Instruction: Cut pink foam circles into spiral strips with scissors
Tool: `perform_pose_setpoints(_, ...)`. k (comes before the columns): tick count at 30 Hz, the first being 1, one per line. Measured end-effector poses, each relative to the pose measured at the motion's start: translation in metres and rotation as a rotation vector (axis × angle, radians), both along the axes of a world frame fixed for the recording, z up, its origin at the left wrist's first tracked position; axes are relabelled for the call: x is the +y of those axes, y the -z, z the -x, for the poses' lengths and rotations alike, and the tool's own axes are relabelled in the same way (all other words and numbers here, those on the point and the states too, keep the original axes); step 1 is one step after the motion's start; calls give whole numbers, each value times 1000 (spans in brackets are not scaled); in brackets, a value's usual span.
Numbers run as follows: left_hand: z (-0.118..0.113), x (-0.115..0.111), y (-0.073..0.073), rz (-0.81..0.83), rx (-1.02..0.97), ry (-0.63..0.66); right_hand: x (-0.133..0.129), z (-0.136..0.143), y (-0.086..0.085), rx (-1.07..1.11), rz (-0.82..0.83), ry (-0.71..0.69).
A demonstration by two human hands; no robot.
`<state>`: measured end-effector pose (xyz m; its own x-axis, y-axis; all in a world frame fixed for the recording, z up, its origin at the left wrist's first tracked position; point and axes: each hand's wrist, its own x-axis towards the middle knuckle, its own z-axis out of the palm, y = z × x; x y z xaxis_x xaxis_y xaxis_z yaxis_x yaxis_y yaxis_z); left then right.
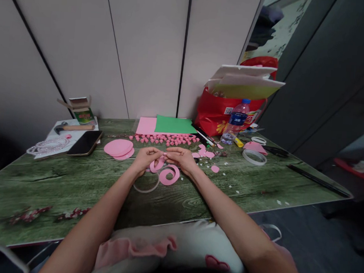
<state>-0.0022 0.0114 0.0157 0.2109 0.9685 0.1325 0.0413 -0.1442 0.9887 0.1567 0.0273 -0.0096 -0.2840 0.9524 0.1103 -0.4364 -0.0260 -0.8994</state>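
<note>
A pink paper spiral (pixel 173 176) hangs in loose curls over the table in front of me. My left hand (pixel 145 159) is closed with its fingertips on the strip's upper part. Beside it, my right hand (pixel 180 158) pinches the same strip near its end. The fingers hide the exact spot where they meet the paper. Just below the hands lies a pale tape ring (pixel 146 191). Behind them stand several small rolled pink paper roses (pixel 169 140) in rows. Pink paper discs (pixel 119 147) are piled to the left of my left hand.
A phone (pixel 84 142), a claw hammer (pixel 76 127), a bead string (pixel 48 147) and a small box (pixel 83 112) lie left. Green paper (pixel 175 125) lies at the back. A red bag (pixel 210 109), water bottle (pixel 234 123), tape roll (pixel 254 157) and scissors (pixel 276 151) are right, near paper scraps (pixel 215 168).
</note>
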Motion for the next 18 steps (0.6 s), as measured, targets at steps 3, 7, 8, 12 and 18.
perform_pose_setpoints(3,1,1,1,-5,9,-6,0,0,-1,1,0,-10)
perform_pose_setpoints(7,1,1,1,1,11,-22,0,-1,-2,14,3,-5)
perform_pose_setpoints(8,0,1,0,5,8,-24,0,-1,-1,16,4,0)
perform_pose_setpoints(12,-1,-1,-1,19,12,-22,2,-1,1,9,3,29)
perform_pose_setpoints(18,-2,-2,-2,18,28,-5,3,-2,2,-32,7,63)
